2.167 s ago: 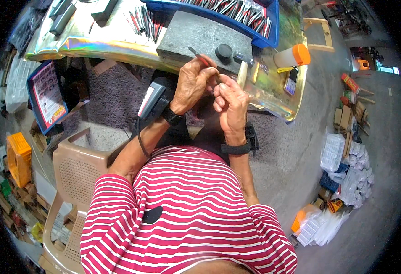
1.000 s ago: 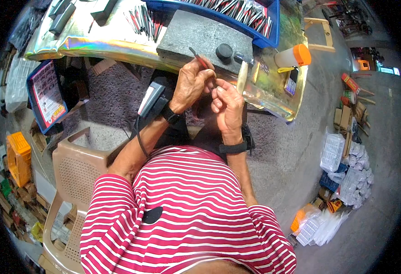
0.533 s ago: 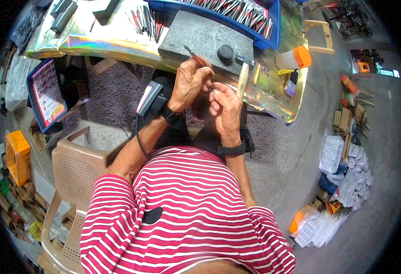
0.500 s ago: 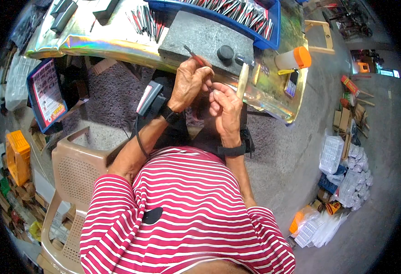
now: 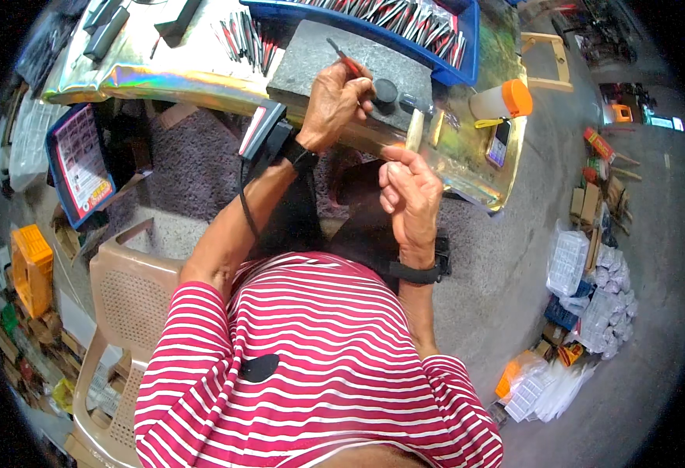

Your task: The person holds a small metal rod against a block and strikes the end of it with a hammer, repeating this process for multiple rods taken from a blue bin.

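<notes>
My left hand (image 5: 332, 108) is closed around a slim red-and-black pen-shaped tool (image 5: 349, 65), whose dark tip points up and left over a grey stone block (image 5: 305, 64). The tool's other end is hidden in my fingers. Lower and to the right, my right hand (image 5: 410, 191) is apart from the left, its fingers curled in; whatever it pinches, if anything, is too small to make out. A hammer with a pale handle (image 5: 414, 131) rests by the block's right end, just above my right hand. Beside its head sits a round black puck (image 5: 385, 91) on the block.
A blue bin (image 5: 472, 47) full of similar red, black and white pieces stands behind the block, with a loose bunch (image 5: 246, 43) left of it. An orange-capped bottle (image 5: 506, 100) and a phone (image 5: 498, 144) lie at the right. A plastic chair (image 5: 136, 288) stands at my left.
My left hand has moved up over the stone block with the pen-shaped tool. My right hand has drawn away from it, down and to the right.
</notes>
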Demonstrator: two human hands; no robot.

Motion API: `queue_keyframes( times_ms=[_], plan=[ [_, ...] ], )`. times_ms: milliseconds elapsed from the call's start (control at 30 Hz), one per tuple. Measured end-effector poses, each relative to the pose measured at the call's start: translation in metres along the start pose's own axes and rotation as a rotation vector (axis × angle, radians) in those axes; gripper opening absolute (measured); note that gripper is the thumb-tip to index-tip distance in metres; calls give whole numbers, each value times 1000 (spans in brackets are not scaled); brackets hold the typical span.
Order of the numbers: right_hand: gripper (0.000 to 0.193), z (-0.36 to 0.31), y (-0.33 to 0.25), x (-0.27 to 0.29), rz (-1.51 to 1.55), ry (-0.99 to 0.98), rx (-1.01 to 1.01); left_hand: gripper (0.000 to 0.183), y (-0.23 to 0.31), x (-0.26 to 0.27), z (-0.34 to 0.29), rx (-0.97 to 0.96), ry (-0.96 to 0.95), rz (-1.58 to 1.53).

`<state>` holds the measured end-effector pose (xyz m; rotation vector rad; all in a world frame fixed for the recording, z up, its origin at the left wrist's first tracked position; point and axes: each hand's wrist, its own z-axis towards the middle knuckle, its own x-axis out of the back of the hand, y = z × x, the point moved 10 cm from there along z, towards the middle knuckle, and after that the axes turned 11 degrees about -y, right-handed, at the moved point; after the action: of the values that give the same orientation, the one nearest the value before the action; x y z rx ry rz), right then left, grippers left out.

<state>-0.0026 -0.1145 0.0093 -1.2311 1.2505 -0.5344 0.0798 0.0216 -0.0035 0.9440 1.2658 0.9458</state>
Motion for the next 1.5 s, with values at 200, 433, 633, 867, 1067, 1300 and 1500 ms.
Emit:
queue_keyframes(
  times_ms=[200, 433, 633, 867, 1067, 1300, 1500],
  plan=[
    [23, -7, -18, 39, -103, 132, 94, 8, -4, -10, 16, 21, -64, 76],
    [21, -14, -27, 77, -346, 297, 149, 4, -8, -16, 23, -13, -98, 167],
    [19, -13, -15, 86, -305, 310, 86, 2, -6, -18, 25, -66, -111, 316],
    [23, -11, -11, 85, -320, 297, 53, 3, -1, -20, 24, -88, -122, 419],
    [23, -9, -7, 83, -302, 275, 57, 3, -3, -20, 23, -34, -115, 390],
    [23, -8, -7, 81, -310, 264, 52, 4, -1, -21, 23, -51, -119, 435],
    [24, -5, -6, 79, -356, 245, 49, 4, 5, -24, 20, -93, -105, 417]
  ],
)
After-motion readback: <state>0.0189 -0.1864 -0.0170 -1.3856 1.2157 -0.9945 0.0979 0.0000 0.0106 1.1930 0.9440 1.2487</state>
